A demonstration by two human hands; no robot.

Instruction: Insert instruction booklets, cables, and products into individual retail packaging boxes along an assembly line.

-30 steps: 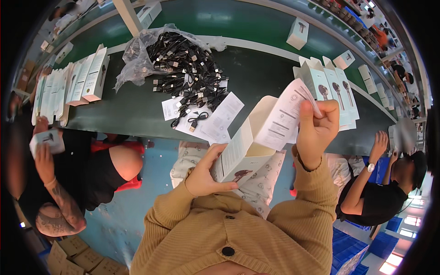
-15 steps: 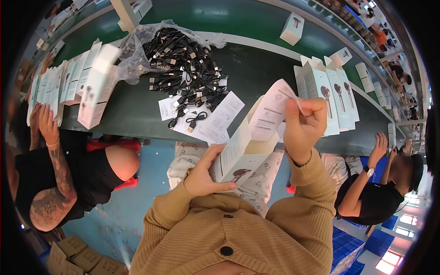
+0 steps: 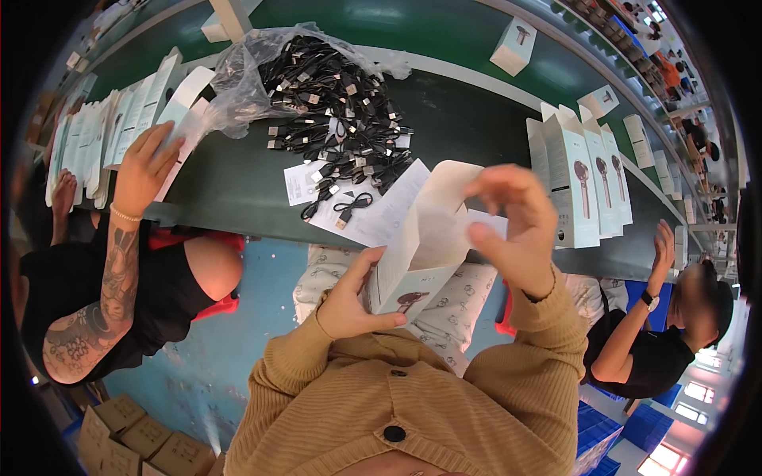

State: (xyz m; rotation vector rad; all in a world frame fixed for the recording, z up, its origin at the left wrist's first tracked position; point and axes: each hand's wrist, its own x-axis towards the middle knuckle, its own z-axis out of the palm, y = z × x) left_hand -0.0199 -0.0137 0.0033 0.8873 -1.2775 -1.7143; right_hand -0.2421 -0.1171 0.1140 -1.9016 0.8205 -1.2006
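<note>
- The box [image 3: 417, 287] sits in the fingers of the left hand [image 3: 347, 305], just beside those of the right hand [image 3: 520, 230].
- Over past the left fingers, sheets [image 3: 390, 210] lie on the bench [image 3: 468, 119], a loose cable [image 3: 346, 213] on top, the cable pile [image 3: 337, 103] behind.
- Right of the right fingers, cartons [image 3: 583, 174] stand in a row.
- Well left of the left fingers, a second carton row [image 3: 119, 135].
</note>
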